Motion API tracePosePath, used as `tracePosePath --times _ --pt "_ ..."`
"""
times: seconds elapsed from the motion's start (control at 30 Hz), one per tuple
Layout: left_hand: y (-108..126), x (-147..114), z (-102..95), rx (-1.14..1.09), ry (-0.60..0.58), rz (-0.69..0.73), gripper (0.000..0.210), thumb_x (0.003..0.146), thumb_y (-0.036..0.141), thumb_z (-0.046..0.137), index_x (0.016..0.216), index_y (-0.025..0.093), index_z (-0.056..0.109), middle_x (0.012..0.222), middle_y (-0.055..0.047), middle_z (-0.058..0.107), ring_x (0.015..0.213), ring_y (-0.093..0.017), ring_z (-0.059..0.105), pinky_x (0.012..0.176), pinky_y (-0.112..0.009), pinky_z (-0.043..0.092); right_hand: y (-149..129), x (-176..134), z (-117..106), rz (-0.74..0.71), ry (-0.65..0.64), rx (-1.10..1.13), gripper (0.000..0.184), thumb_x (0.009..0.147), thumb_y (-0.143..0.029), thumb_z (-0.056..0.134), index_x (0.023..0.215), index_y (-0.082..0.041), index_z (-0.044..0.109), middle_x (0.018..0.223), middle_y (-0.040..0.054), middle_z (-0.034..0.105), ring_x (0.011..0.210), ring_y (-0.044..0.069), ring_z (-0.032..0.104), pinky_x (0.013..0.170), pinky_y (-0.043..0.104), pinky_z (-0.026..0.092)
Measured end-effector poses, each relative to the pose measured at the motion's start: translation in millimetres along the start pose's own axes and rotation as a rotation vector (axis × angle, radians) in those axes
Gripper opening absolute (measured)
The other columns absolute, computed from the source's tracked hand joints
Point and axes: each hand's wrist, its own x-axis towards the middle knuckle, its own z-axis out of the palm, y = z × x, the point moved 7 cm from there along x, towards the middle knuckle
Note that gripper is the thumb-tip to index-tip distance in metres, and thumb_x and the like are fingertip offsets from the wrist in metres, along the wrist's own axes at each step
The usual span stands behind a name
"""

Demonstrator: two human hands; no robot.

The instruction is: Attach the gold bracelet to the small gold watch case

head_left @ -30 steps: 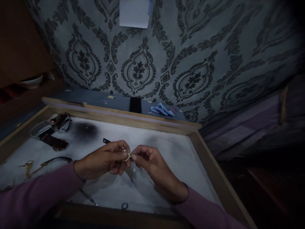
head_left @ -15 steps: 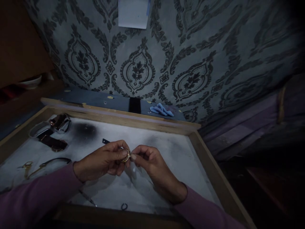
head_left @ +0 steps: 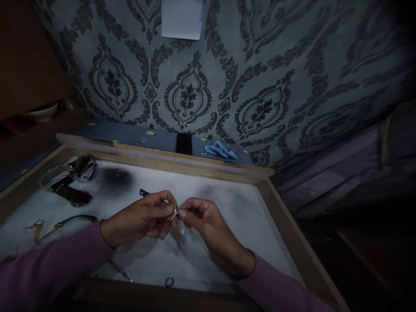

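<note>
Between the thumb and fingers of my left hand (head_left: pixel 156 215) is a small round gold-coloured watch case (head_left: pixel 172 212), held above the white work surface (head_left: pixel 208 268). My right hand (head_left: pixel 203 219) is closed in a pinch at the case's right edge, its thumb and forefinger pressed together. What sits between those fingertips is too small to make out. A dark flat strip with a hole (head_left: pixel 144 192) pokes out behind my left hand. Below my hands, near the front edge, lies a small black open ring (head_left: pixel 169 282).
A wooden rim (head_left: pixel 182 161) borders the surface. Watches with dark straps (head_left: pixel 73 193) lie at the left, near a black and gold strap piece (head_left: pixel 61 224). A thin pointed tool (head_left: pixel 121 271) lies in front. Beyond the rim are a blue cloth (head_left: pixel 221 150) and a black object (head_left: pixel 184 143).
</note>
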Motion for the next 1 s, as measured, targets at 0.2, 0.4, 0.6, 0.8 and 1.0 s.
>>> tracePosePath --times 0.2,0.4,0.6,0.8,1.0 --pt "0 1 -1.9 0.061 0.008 0.04 0.026 0.086 0.037 0.065 0.083 0.018 0.049 0.071 0.001 0.062 0.046 -0.005 0.051 0.038 -0.017 0.017 -3 -1 1 -0.001 0.002 -0.019 0.027 0.072 -0.041 0.077 0.067 -0.017 0.065 0.061 -0.0011 0.06 0.059 0.012 0.047 0.059 0.026 0.036" --pt "-2 1 -2.8 0.173 0.02 0.048 0.026 0.087 0.039 0.062 0.083 0.019 0.046 0.067 0.003 0.061 0.043 -0.005 0.051 0.037 -0.016 0.019 -2 1 -1 -0.018 -0.013 -0.082 0.03 0.072 -0.042 0.075 0.067 -0.016 0.064 0.058 -0.002 0.056 0.057 0.011 0.044 0.056 0.025 0.033" --pt "-2 0 -4.4 0.329 0.019 0.052 0.024 0.092 0.041 0.056 0.087 0.02 0.044 0.073 0.003 0.062 0.048 -0.006 0.057 0.038 -0.014 0.024 -10 -4 2 -0.122 -0.016 -0.294 0.029 0.081 -0.041 0.066 0.067 -0.016 0.062 0.063 0.0018 0.061 0.062 0.015 0.051 0.06 0.028 0.039" --pt "-2 0 -4.2 0.354 0.023 0.049 0.02 0.093 0.037 0.053 0.087 0.02 0.044 0.075 0.002 0.063 0.049 -0.007 0.057 0.039 -0.015 0.023 -7 0 0 -0.094 -0.033 -0.233 0.03 0.078 -0.043 0.069 0.067 -0.016 0.064 0.06 -0.0001 0.057 0.059 0.013 0.049 0.057 0.027 0.037" --pt "-3 0 -5.6 0.39 0.019 0.05 0.018 0.093 0.036 0.052 0.088 0.02 0.044 0.076 0.001 0.063 0.05 -0.007 0.058 0.04 -0.016 0.025 -3 5 -4 -0.078 -0.025 -0.153 0.029 0.07 -0.04 0.077 0.064 -0.015 0.065 0.055 -0.003 0.055 0.054 0.01 0.044 0.053 0.024 0.033"
